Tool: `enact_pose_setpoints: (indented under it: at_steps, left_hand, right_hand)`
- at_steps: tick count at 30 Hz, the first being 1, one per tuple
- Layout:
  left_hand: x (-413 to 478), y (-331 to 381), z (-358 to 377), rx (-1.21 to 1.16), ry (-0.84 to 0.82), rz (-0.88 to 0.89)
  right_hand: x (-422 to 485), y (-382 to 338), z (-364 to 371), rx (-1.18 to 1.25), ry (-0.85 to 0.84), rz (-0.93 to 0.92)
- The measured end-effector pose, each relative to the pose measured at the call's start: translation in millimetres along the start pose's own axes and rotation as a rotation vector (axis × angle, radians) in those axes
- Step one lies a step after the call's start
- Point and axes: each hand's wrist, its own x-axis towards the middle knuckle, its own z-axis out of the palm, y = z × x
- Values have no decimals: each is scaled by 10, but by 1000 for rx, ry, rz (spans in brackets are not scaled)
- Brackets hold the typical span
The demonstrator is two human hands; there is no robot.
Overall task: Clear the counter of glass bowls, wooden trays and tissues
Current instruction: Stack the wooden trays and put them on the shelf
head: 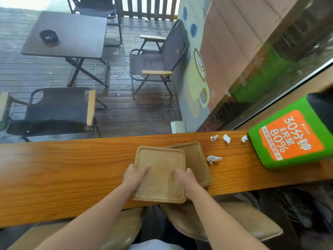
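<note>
1. Both hands are gripping the upper wooden tray near the centre of the frame: the left hand is clasping its left edge with the thumb lying inside the rim, and the right hand is clasping its right edge the same way.
2. That tray is lying partly over a second wooden tray, which is showing to the right and above it, turned at a slight angle and resting on the tabletop.
3. The near edge of the held tray is hanging over the front edge of the tabletop, toward the bottom of the frame.
4. Four crumpled tissues are lying on the tabletop to the right of the trays: one just beside the second tray, and three more sitting in a row further up, near the far edge.
5. A green box with an orange label is standing at the right of the frame, close to the rightmost tissue.
6. Two padded brown stools are showing under the forearms at the bottom.
</note>
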Motion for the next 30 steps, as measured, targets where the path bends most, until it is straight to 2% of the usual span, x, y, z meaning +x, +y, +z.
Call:
enact_pose_setpoints:
  at_steps: [9, 14, 19, 24, 30]
  left_hand:
    - [-193, 282, 932, -38, -30, -138]
    - [-227, 342, 1229, -54, 10, -177]
    - [-153, 421, 1328, -102, 59, -193]
    - [-45, 486, 1349, -40, 106, -186]
    - [-88, 486, 1409, 41, 157, -187]
  right_hand:
    - [405, 7, -914, -40, -15, 10]
    - [646, -125, -1204, -91, -77, -10]
    - [804, -324, -1301, -183, -133, -31]
    - [947, -435, -1298, -238, -158, -18]
    - [922, -460, -1242, -413, -96, -50]
